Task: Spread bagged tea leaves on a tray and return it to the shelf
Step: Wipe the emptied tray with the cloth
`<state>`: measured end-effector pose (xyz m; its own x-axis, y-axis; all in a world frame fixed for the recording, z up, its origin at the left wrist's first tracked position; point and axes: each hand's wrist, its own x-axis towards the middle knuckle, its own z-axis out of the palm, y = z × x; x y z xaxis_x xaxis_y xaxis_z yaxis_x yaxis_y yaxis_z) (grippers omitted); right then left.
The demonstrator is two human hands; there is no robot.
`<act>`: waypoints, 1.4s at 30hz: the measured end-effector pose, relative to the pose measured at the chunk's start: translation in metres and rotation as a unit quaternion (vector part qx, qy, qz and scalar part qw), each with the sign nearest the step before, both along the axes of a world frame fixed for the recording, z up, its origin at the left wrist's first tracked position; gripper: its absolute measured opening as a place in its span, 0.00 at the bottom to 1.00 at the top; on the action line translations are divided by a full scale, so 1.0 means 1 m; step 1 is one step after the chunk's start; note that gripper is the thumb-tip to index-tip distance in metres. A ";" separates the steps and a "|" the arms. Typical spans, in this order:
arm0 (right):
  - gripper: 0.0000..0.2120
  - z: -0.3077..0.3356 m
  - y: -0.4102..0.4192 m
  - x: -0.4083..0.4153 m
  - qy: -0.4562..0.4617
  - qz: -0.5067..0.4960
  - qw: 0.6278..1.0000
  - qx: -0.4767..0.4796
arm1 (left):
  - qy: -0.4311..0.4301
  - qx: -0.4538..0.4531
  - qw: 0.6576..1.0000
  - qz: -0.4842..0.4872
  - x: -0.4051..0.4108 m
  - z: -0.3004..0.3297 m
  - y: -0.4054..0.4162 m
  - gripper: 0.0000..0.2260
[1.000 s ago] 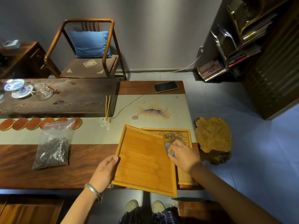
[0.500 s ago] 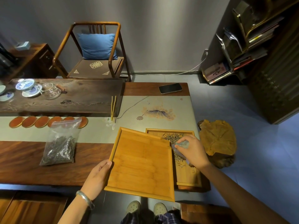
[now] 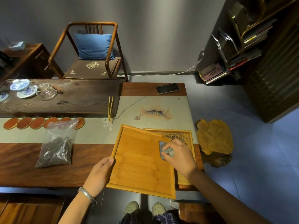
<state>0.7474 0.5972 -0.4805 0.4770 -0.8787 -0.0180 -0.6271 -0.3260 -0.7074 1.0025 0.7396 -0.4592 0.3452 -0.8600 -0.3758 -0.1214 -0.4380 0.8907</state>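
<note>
Two wooden trays sit at the right end of the table [image 3: 24, 167]. The top tray [image 3: 142, 164] is bare and light brown. It lies partly over the lower tray [image 3: 186, 136] and sticks out past the table's near edge. The lower tray has some thin tea leaves [image 3: 176, 136] in its far corner.

The top tray looks stiff and flat, with a low rim all around. I think it is light and will not bend. The wood looks smooth, so it could slip. The rim is the best place to hold it, one hand on each side, and it should stay level once leaves are on it.

The left hand [image 3: 98, 177] grips the tray's left rim, thumb on top. The right hand [image 3: 179, 155] rests over the tray's right edge. Its fingers pinch a small grey-blue thing [image 3: 166, 151]. I cannot tell what that thing is.

The bag of tea leaves [image 3: 55, 145] lies well apart on the left. It is clear, soft plastic, full of dark leaves. I think it will flop and sag, so hold it near the top and tip it slowly. Dry leaves are light and break easily, so spread them gently.

Behind the bag is a row of round orange coasters [image 3: 24, 122]. A phone [image 3: 167, 88] lies at the table's far edge. Shelves [image 3: 239, 46] stand to the far right.
</note>
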 end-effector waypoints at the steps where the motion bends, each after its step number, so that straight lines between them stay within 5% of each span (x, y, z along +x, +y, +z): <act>1: 0.06 -0.003 -0.004 -0.002 0.005 -0.012 1.000 0.001 | 0.001 0.000 1.000 -0.001 0.001 0.000 0.000 0.13; 13: 0.06 -0.005 -0.038 -0.007 0.038 -0.097 0.994 -0.027 | -0.006 0.007 1.000 -0.001 0.010 -0.008 0.008 0.13; 24: 0.07 0.017 -0.025 0.019 0.002 -0.011 0.997 -0.070 | -0.001 -0.010 0.999 0.033 0.022 -0.001 0.000 0.13; 32: 0.05 0.009 -0.036 -0.003 0.017 -0.086 0.996 -0.036 | -0.001 -0.016 0.998 0.065 0.034 -0.012 0.022 0.14; 38: 0.14 0.018 -0.043 0.025 -0.058 -0.055 0.997 -0.009 | 0.016 -0.004 0.987 0.160 0.052 -0.013 0.040 0.13; 42: 0.19 0.023 -0.075 0.071 -0.030 -0.009 0.998 -0.052 | 0.022 0.006 0.976 0.214 0.072 -0.019 0.045 0.14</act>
